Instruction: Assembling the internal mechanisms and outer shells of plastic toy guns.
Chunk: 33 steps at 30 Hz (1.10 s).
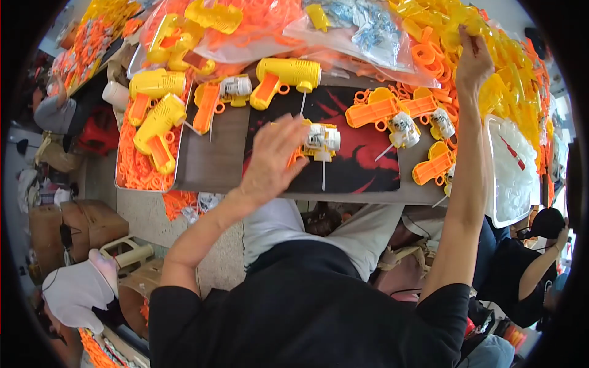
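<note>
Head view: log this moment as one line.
left hand: at toy gun on black-and-red mat | right hand: at yellow parts | left tray: orange parts under yellow guns

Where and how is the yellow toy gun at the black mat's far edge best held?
The toy gun is probably best gripped by its orange handle, from the near side: it slants that way, while another toy crowds the left.

L grip (pixel 273 156) over wht/ylw toy gun (pixel 323 140) on blk mat (pixel 368 175), R grip (pixel 474 61) at ylw parts pile (pixel 512 76).
</note>
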Available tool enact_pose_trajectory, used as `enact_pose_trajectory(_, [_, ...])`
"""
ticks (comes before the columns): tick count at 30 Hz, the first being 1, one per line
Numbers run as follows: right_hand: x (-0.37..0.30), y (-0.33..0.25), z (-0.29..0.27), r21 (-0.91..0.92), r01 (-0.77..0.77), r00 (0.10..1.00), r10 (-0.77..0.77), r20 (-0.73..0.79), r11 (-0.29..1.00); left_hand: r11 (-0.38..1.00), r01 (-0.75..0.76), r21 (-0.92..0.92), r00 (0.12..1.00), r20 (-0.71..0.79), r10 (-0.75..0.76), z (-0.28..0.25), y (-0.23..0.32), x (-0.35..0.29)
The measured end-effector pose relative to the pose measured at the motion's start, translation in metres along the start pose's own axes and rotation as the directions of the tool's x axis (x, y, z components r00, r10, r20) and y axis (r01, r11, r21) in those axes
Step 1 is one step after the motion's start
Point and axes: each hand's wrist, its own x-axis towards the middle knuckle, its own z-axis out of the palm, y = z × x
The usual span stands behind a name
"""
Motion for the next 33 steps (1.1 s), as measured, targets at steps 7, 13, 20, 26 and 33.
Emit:
enact_pose_trajectory(7, [-0.175, -0.185, -0.028, 0.558, 0.340, 0.767, -0.567, 0.301, 0.757, 0.167, 0.282, -0.945, 0.911, 0.209, -0.356, -0.040, 0.015, 0.067])
enact_pose_trajectory(13, [-0.244, -0.179, -0.046, 0.466, -0.324, 0.899, 0.114, 0.424, 0.823, 0.617, 0.160, -0.770, 0.981, 0.054, -0.187, -0.067, -0.004, 0.067])
enact_pose_trajectory(20, [-0.267, -0.124, -0.032, 0.104, -0.575, 0.557, 0.295, 0.777, 0.811, 0.996, -0.070, -0.061, 0.805, 0.586, 0.093, -0.040, -0.020, 0.073])
enact_pose_trajectory(26, [-0.261, -0.133, -0.012, 0.026, -0.391, 0.503, 0.190, 0.843, 0.920, 0.998, -0.039, -0.053, 0.711, 0.700, 0.065, -0.012, -0.024, 0.083])
enact_pose_trajectory(33, [-0.263, -0.124, -0.011, 0.160, -0.402, 0.549, 0.098, 0.830, 0.901, 0.999, -0.047, -0.021, 0.699, 0.713, 0.048, -0.022, -0.017, 0.091])
